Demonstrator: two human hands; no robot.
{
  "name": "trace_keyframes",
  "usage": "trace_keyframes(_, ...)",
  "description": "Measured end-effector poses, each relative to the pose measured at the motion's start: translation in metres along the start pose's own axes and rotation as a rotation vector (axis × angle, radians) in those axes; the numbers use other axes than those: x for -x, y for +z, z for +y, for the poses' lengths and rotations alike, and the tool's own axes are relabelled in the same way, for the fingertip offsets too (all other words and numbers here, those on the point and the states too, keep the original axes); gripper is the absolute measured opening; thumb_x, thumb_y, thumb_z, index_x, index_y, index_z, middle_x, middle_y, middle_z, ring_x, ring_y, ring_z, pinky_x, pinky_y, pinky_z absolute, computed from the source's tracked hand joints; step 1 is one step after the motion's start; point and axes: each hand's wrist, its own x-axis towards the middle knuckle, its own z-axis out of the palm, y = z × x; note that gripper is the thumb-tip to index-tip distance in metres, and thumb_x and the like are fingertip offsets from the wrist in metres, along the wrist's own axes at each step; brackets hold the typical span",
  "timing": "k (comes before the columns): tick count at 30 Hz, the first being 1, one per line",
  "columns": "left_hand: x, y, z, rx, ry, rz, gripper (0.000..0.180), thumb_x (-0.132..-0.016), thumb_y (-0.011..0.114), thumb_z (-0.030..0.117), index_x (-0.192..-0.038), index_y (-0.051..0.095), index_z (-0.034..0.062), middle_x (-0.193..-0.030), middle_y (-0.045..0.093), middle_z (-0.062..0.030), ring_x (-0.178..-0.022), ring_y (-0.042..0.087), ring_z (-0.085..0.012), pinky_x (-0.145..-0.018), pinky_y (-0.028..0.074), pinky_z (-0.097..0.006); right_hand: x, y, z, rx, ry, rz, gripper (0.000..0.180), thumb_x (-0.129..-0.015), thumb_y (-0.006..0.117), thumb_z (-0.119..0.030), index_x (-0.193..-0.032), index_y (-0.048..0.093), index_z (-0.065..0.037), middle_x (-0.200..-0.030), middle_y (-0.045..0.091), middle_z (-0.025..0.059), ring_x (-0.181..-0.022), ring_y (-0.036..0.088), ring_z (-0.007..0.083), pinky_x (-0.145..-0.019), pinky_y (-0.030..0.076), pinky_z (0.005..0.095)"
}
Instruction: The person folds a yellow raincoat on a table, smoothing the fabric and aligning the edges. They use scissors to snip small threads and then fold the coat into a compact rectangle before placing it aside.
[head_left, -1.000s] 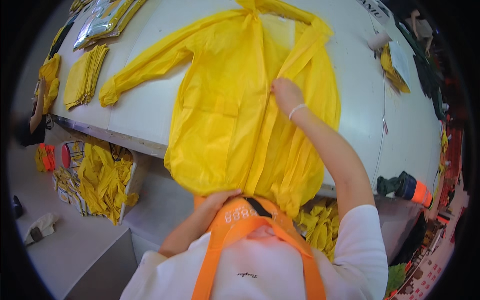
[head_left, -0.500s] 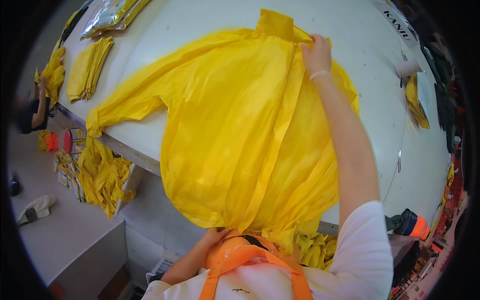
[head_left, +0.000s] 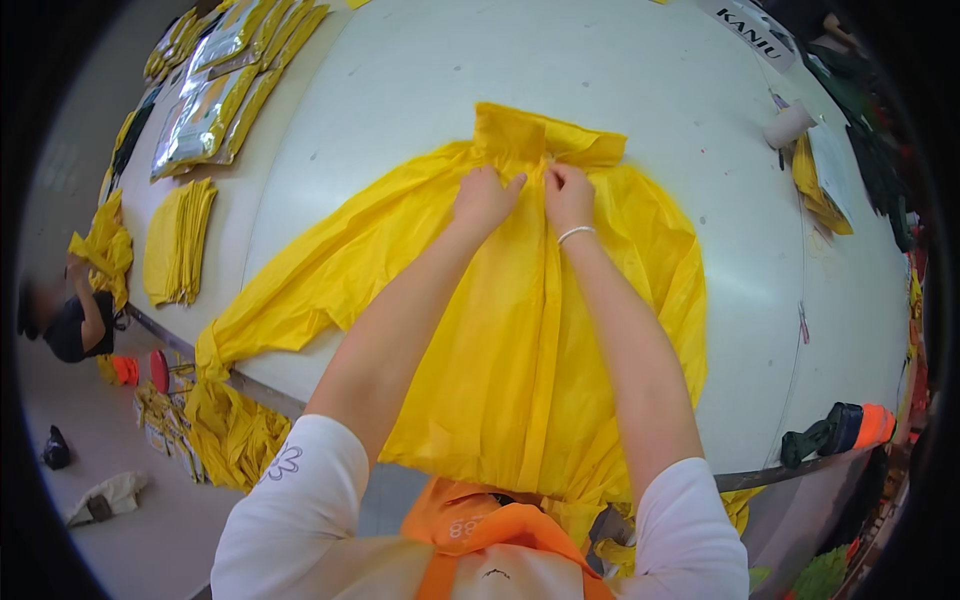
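A yellow raincoat (head_left: 500,330) lies spread front-up on the white table (head_left: 400,90), its hood end far from me and its hem hanging over the near edge. My left hand (head_left: 484,197) presses on the coat just left of the front seam near the collar. My right hand (head_left: 568,195), with a white band at the wrist, pinches the coat's front edge at the collar right beside it. The coat's left sleeve (head_left: 290,300) stretches toward the table's left edge.
A stack of folded yellow coats (head_left: 180,240) and silvery packaged ones (head_left: 215,100) lie at the table's left. A paper roll (head_left: 788,125) and yellow pieces sit at the far right. More yellow coats hang below the table edge (head_left: 225,430). Another person (head_left: 70,315) crouches at left.
The coat has been pulled flat onto the table. My left hand came up from the hem to the collar, and both hands now meet at the coat's neck.
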Motion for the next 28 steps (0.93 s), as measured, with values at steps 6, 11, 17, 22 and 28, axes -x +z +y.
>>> trace_keyframes(6, -0.053, 0.028, 0.003, -0.070, 0.034, -0.089, 0.052, -0.081, 0.059, 0.048, -0.106, 0.059, 0.0015, -0.105, 0.060, -0.0213, -0.097, 0.059, -0.0333, -0.077, 0.050, -0.040, 0.005, 0.015, 0.020, 0.053, 0.224, -0.020, 0.016, -0.076, 0.066, -0.018, -0.088, 0.070, -0.007, -0.080, 0.064, 0.0160, -0.072, 0.061, 0.0294, -0.067, 0.049, 0.0363)
trace_keyframes(11, -0.083, 0.051, -0.019, 0.111, 0.217, -0.046, 0.041, -0.084, 0.058, 0.039, -0.106, 0.060, 0.0045, -0.102, 0.061, -0.0199, -0.089, 0.061, -0.0305, -0.073, 0.050, -0.039, -0.004, 0.026, 0.015, 0.054, 0.282, 0.008, 0.015, -0.073, 0.066, -0.017, -0.085, 0.071, -0.008, -0.074, 0.066, 0.0143, -0.067, 0.063, 0.0264, -0.065, 0.051, 0.0334)
trace_keyframes(17, -0.092, 0.031, -0.012, 0.936, 0.025, -0.568, 0.023, -0.090, 0.051, 0.020, -0.102, 0.057, 0.0011, -0.080, 0.060, -0.0071, -0.059, 0.056, -0.0125, -0.049, 0.045, -0.026, -0.010, 0.021, 0.021, -0.387, 0.446, -0.030, 0.020, -0.077, 0.069, -0.016, -0.084, 0.068, 0.002, -0.071, 0.067, 0.0081, -0.061, 0.060, 0.0123, -0.059, 0.047, 0.0247)
trace_keyframes(22, -0.088, 0.027, -0.010, 0.987, 0.036, -0.516, 0.024, -0.091, 0.047, 0.019, -0.088, 0.059, -0.0020, -0.063, 0.056, -0.0051, -0.041, 0.048, -0.0107, -0.039, 0.039, -0.024, -0.009, 0.031, 0.006, -0.430, 0.453, 0.001, 0.022, -0.073, 0.076, -0.012, -0.081, 0.063, 0.004, -0.066, 0.060, 0.0004, -0.057, 0.051, 0.0067, -0.055, 0.043, 0.0211)
trace_keyframes(28, -0.089, 0.036, -0.017, 0.982, 0.166, -0.450, 0.025, -0.091, 0.050, 0.023, -0.087, 0.061, 0.0007, -0.060, 0.056, -0.0056, -0.042, 0.050, -0.0108, -0.041, 0.040, -0.024, -0.004, 0.036, 0.001, -0.368, 0.456, 0.053, 0.015, -0.080, 0.070, -0.010, -0.085, 0.063, 0.003, -0.071, 0.060, -0.0006, -0.061, 0.050, 0.0050, -0.057, 0.041, 0.0187)
